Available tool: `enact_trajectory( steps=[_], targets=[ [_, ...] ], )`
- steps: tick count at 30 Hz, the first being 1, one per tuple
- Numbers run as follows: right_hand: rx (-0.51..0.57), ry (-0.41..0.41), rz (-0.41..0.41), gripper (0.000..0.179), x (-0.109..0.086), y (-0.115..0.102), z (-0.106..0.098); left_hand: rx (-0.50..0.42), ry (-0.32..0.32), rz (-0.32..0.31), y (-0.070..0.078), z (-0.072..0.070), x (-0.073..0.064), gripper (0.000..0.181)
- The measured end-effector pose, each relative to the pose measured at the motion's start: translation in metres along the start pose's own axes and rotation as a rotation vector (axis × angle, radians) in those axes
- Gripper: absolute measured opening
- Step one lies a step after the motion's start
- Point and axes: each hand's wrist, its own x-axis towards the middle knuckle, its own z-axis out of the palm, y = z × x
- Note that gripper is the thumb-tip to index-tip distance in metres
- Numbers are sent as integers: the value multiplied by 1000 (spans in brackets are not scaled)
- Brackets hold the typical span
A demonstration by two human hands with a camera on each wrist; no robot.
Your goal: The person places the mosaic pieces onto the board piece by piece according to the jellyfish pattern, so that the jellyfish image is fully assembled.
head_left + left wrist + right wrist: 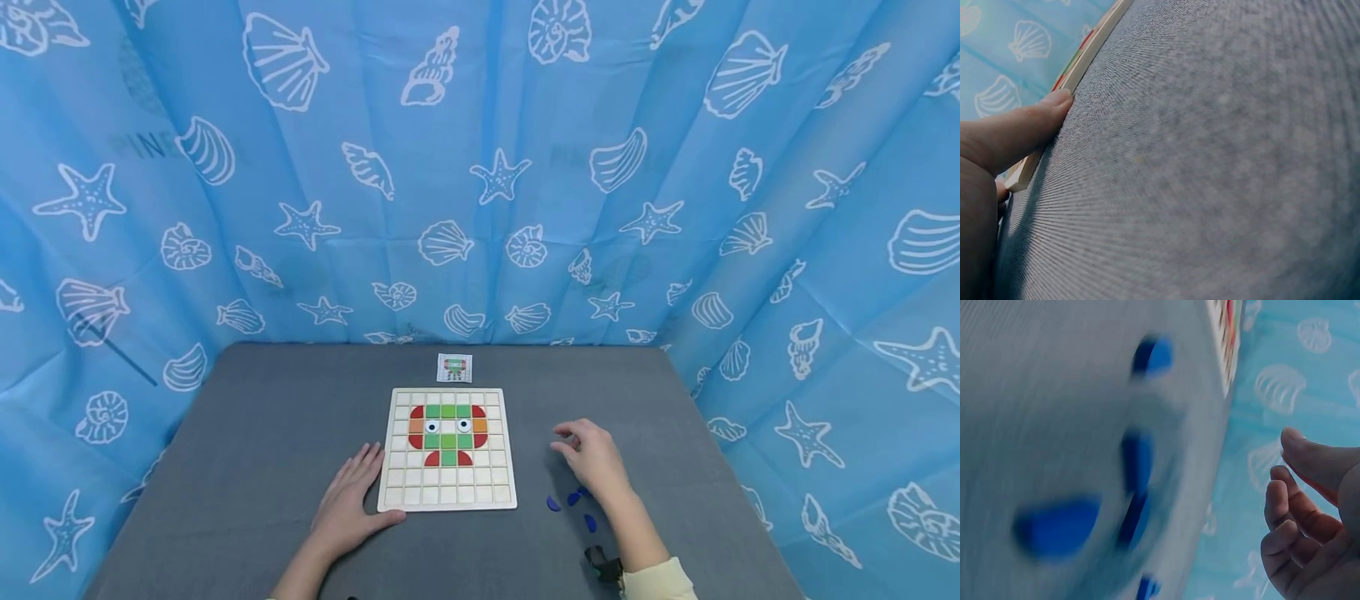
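A square white grid board (447,498) lies on the table, bearing a face-like pattern of red, green and orange pieces (448,440) with two eye pieces. My left hand (352,500) rests at the board's lower left corner, its fingers spread along the left side. Its thumb (1029,128) touches the front edge in the left wrist view. To the right of the board, my right hand (594,457) hovers over the table with loosely bent fingers and a gap between thumb and index finger. Several blue half-round pieces (1060,526) lie below it, partly hidden by the forearm in the head view.
A small pattern card (454,367) lies behind the board, showing a similar coloured figure. The grey table (300,400) meets a blue shell-print curtain (480,208) at the back and sides. A black wrist device (602,564) sits beside the right forearm.
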Motion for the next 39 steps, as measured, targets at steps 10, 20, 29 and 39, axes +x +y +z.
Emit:
enact_trajectory(
  steps=[10, 20, 29, 39],
  targets=[
    [-63, -108, 195, 36, 2, 60, -17, -2, -11, -11, 2, -1, 0, 118],
    [-66, -159, 247, 19, 10, 75, -10, -10, -24, -22, 2, -1, 1, 117],
    [-9, -209, 157, 22, 14, 72, -10, 0, -31, -24, 1, 0, 1, 118],
    [29, -316, 75, 17, 17, 74, -15, -14, -34, -20, 1, -1, 1, 117]
  ],
)
